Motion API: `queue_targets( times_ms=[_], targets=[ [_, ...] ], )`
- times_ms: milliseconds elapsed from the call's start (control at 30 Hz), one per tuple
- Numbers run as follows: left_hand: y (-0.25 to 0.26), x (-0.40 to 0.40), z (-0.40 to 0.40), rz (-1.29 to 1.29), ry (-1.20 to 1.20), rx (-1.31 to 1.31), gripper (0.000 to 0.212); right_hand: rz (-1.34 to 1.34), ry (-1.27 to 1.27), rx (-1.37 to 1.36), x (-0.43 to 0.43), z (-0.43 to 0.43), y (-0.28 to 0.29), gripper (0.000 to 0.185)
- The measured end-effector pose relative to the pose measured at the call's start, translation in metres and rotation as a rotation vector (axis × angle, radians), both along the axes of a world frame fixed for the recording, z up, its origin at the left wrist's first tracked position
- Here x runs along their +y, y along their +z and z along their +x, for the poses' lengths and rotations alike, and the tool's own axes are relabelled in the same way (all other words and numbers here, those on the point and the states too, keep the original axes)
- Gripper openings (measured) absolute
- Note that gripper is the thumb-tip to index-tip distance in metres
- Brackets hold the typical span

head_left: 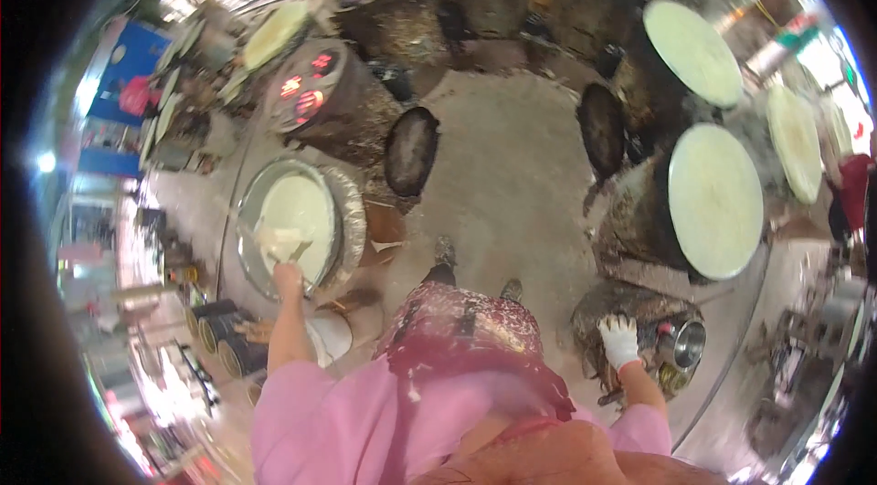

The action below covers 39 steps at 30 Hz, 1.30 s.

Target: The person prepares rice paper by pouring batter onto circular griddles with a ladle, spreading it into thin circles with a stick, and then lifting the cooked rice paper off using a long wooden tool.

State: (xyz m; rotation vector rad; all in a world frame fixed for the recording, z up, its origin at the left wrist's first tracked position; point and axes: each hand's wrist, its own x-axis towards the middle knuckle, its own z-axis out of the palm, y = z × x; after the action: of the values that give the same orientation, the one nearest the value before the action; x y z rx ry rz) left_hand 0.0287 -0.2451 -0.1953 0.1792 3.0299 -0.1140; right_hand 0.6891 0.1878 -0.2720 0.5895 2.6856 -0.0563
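My bare left hand (288, 277) grips the handle of a utensil (299, 251), probably a ladle or scoop, whose far end is blurred. It is over a wide metal basin (244, 238) that contains white batter (296, 201). To the right, my right hand (619, 340) wears a white glove. Its fingers are spread over the top of a dark, worn stand (595, 312), and nothing shows in its grip. Beside that hand stands a shiny metal pot (688, 345). A round griddle covered with a pale sheet of batter (716, 201) is ahead of it.
Drum stoves curve around me. One at the left has a top with glowing openings (308, 98). More pale batter-covered griddles (693, 53) stand at the right and far side. Dark round plates (412, 151) lean near the stoves. A white bucket (331, 338) is by my left arm.
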Motion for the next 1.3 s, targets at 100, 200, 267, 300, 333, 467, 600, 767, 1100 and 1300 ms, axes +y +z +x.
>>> queue_targets(
  times_ms=[100,200,267,300,333,467,600,767,1100,1300],
  targets=[
    [0.025,0.040,0.033,0.177,0.257,0.067,0.027,-0.036,0.017,-0.035,-0.001,0.008,-0.003,0.042],
    [0.035,0.052,0.058,0.223,0.312,0.093,0.030,-0.089,0.044,-0.035,0.004,0.018,0.000,0.043],
    [0.034,0.048,0.063,0.221,0.342,0.112,0.029,-0.123,0.036,-0.052,0.016,0.015,0.003,0.045],
    [0.032,0.046,0.062,0.210,0.355,0.116,0.028,-0.165,0.009,-0.081,0.018,0.008,0.012,0.047],
    [0.033,0.043,0.061,0.218,0.355,0.115,0.028,-0.157,0.009,-0.081,0.018,0.003,0.022,0.047],
    [0.037,0.034,0.064,0.228,0.357,0.156,0.026,0.002,-0.166,0.057,0.033,-0.008,0.074,0.052],
    [0.038,0.023,0.064,0.243,0.289,0.202,0.024,0.181,-0.490,0.283,0.051,-0.030,0.135,0.052],
    [0.051,0.020,0.059,0.234,0.380,0.262,0.025,0.531,-0.402,0.902,0.088,-0.104,0.239,0.042],
    [-0.031,-0.026,-0.010,0.466,0.367,0.645,0.028,-0.251,-0.475,1.691,0.174,-0.307,0.383,0.049],
    [-0.007,0.023,-0.078,1.763,1.299,0.287,0.022,-0.694,-0.266,1.644,0.245,-0.510,0.422,0.047]
  ],
)
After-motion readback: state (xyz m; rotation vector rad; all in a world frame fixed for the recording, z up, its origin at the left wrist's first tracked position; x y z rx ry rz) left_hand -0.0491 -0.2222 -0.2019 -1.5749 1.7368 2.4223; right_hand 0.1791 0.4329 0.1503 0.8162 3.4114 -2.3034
